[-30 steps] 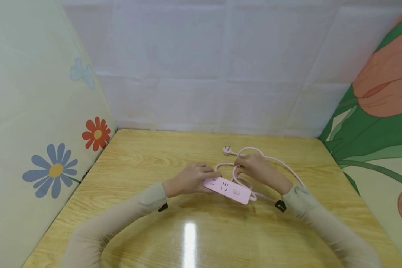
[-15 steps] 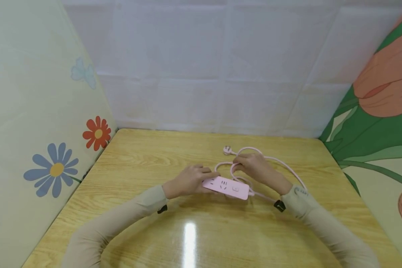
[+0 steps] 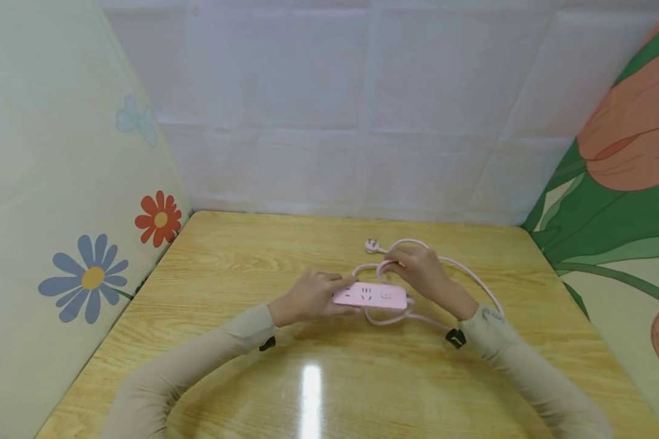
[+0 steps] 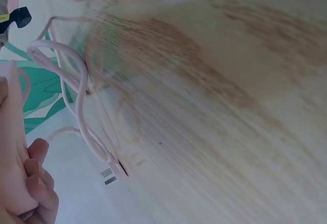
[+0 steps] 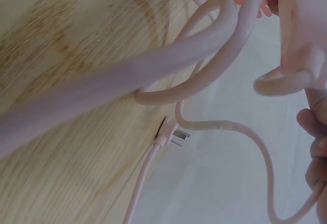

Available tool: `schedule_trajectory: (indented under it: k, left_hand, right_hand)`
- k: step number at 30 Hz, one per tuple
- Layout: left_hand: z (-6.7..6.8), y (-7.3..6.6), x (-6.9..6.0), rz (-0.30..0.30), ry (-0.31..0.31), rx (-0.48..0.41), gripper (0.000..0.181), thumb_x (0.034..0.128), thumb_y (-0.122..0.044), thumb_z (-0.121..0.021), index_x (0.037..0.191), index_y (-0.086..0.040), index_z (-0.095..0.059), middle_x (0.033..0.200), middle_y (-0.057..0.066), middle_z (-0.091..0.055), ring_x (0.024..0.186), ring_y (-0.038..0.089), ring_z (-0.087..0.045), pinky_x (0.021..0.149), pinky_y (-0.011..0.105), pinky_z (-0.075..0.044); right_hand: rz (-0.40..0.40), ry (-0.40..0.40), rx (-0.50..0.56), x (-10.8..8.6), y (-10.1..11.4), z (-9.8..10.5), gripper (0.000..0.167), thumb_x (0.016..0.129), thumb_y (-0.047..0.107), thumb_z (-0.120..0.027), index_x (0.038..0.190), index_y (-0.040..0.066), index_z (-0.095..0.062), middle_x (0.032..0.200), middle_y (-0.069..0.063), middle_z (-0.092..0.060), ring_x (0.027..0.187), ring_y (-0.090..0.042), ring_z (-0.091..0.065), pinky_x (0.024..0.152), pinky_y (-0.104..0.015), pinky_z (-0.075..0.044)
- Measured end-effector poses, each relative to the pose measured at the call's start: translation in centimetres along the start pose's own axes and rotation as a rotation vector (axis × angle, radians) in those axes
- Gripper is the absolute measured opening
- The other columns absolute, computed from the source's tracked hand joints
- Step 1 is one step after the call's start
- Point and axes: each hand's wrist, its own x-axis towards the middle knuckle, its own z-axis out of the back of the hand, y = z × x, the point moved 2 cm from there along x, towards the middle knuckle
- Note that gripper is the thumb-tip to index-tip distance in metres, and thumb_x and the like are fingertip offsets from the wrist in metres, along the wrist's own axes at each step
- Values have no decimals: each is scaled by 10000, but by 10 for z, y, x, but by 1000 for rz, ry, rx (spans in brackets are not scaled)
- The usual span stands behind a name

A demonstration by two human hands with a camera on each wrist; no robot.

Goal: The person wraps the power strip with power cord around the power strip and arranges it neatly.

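Note:
My left hand (image 3: 310,297) grips the left end of a pink power strip (image 3: 374,296), thumb on the near side and fingers over the far side. Its socket face, with slots and a switch, looks up at the head camera. My right hand (image 3: 421,271) pinches a loop of the strip's pink cord (image 3: 475,280) just beyond the strip's right end. In the right wrist view, fingers (image 5: 318,157) hold the cord at the right edge. The plug (image 3: 371,246) lies farther back on the table, its metal prongs showing in the left wrist view.
The wooden table (image 3: 241,244) reaches back to a white cloth wall (image 3: 307,152). Flower-printed panels stand left (image 3: 60,183) and right (image 3: 626,244). Cord loops lie around the strip, and one stretch passes under the right forearm. Black wrist straps (image 3: 456,338) sit below the sleeves.
The power strip's right end has swung up and away, so the strip now lies nearly level in the head view. My right hand has shifted slightly with the cord loop.

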Motion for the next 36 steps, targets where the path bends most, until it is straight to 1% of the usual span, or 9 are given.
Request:
schedule_trajectory:
  k: [5, 8, 11, 13, 19, 22, 26, 29, 36]
  left_hand:
    - [1, 2, 1, 63, 16, -12, 617, 822, -485, -773, 1273, -81, -654, 815, 32, -679, 533, 38, -486, 450, 144, -353]
    - [1, 5, 2, 105, 9, -29, 590, 827, -476, -774, 1249, -78, -664, 856, 49, -704, 546, 36, -509, 452, 145, -367]
    - [0, 9, 3, 156, 8, -52, 575, 844, -496, -750, 1245, -92, -666, 900, 40, -719, 555, 21, -514, 450, 148, -377]
    - [1, 11, 3, 194, 17, -76, 574, 861, -518, -722, 1257, -107, -661, 892, 12, -713, 550, 12, -506, 448, 157, -382]
    - [8, 14, 6, 272, 19, -144, 561, 876, -507, -709, 1268, -109, -653, 804, -43, -660, 549, 27, -495, 461, 196, -400]
    - [12, 15, 6, 301, 16, -152, 560, 870, -503, -718, 1262, -108, -658, 798, -46, -655, 558, 36, -500, 470, 201, -406]
    - [13, 18, 5, 353, 14, -177, 571, 871, -513, -710, 1264, -103, -657, 774, -60, -637, 546, 36, -487, 473, 200, -399]
    - [13, 21, 4, 375, -4, -188, 584, 862, -511, -719, 1267, -95, -659, 755, -61, -629, 534, 39, -473, 470, 204, -392]
    - [11, 25, -1, 385, -17, -199, 613, 853, -523, -719, 1273, -80, -659, 818, -18, -679, 555, 40, -492, 489, 207, -407]
  right_hand:
    - [35, -43, -35, 2, 3, 2, 225, 649, 87, -869, 799, 31, -710, 749, -78, -702, 629, -228, -679, 556, -370, -563]
    - [47, -65, -47, 4, 6, 4, 168, 756, 142, -821, 807, 25, -713, 748, -86, -702, 624, -242, -681, 547, -377, -563]
    - [52, -90, -47, 5, 10, 6, 227, 890, 233, -735, 813, 20, -721, 748, -95, -705, 615, -248, -679, 532, -386, -560]
    - [51, -99, -44, 6, 13, 7, 256, 923, 248, -711, 811, 19, -724, 740, -92, -703, 599, -236, -670, 516, -378, -552]
    - [37, -111, -41, 9, 20, 8, 118, 789, 100, -805, 793, 15, -724, 723, -92, -701, 559, -206, -646, 492, -336, -533]
    - [27, -117, -11, 9, 22, 9, 117, 809, 106, -789, 805, 6, -728, 720, -84, -698, 538, -174, -620, 480, -308, -514]
    - [9, -78, 44, 7, 22, 11, 155, 891, 143, -708, 873, -10, -735, 709, -53, -678, 496, -112, -541, 447, -231, -448]
    - [-8, -21, 69, 4, 21, 14, 185, 874, 123, -651, 952, -21, -737, 727, -49, -676, 507, -113, -537, 448, -211, -433]
    - [-45, 120, 108, -5, 17, 22, 311, 833, 33, -623, 1124, -20, -717, 979, -140, -732, 763, -259, -626, 651, -408, -517]
